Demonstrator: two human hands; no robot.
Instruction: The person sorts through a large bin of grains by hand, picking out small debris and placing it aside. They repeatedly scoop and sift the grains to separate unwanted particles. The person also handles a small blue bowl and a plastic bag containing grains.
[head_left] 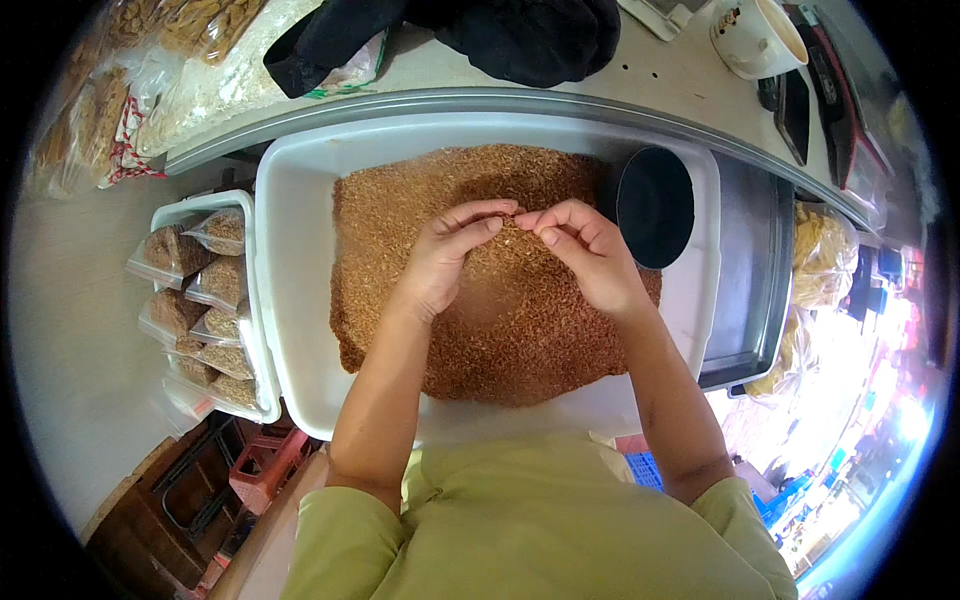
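Observation:
A large white tub (300,290) holds a wide heap of loose brown grain-like bits (490,340). Above the heap, my left hand (450,250) and my right hand (590,255) meet at the fingertips. Thumb and fingers of each are drawn together in a pinch. Whatever they pinch, if anything, is too small to make out. Just right of my right hand, a dark round container (655,208) rests at the heap's edge inside the tub.
Left of the tub, a white basket (265,370) holds several clear bags of brown bits (220,280). A metal tray (745,290) lies to the right. On the counter beyond are a black cloth (530,40), a white cup (755,38) and a dark phone-like slab (793,115).

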